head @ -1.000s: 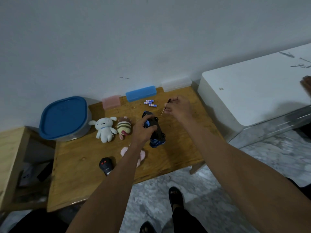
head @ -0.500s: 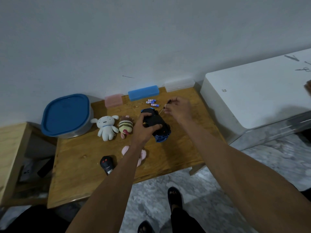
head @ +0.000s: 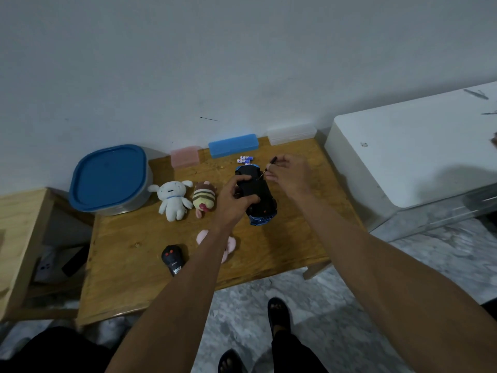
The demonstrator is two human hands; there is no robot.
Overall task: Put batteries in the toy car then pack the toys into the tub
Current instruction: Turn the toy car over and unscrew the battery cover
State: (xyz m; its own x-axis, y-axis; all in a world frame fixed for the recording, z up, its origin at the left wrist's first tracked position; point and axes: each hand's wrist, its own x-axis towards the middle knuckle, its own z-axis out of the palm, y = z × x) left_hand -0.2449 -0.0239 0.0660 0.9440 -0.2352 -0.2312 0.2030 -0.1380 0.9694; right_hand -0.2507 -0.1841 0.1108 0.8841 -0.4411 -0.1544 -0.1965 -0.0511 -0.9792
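Now the toy car (head: 256,193) lies flipped belly-up on the desk (head: 129,238), gripped by the left hand (head: 234,200). The right hand (head: 289,173) pinches a small screwdriver (head: 269,169), its tip apparently at the battery cover. Batteries (head: 246,159) wait beside; the tub (head: 110,179) is lidded.

Both bare forearms extend forward and inward, converging. Left hand (head: 236,196): palm down, fingers curled in a grip around the toy car (head: 259,197). Right hand (head: 289,173): slightly farther out, thumb and fingertips pinching a thin screwdriver (head: 269,168), wrist bent left.
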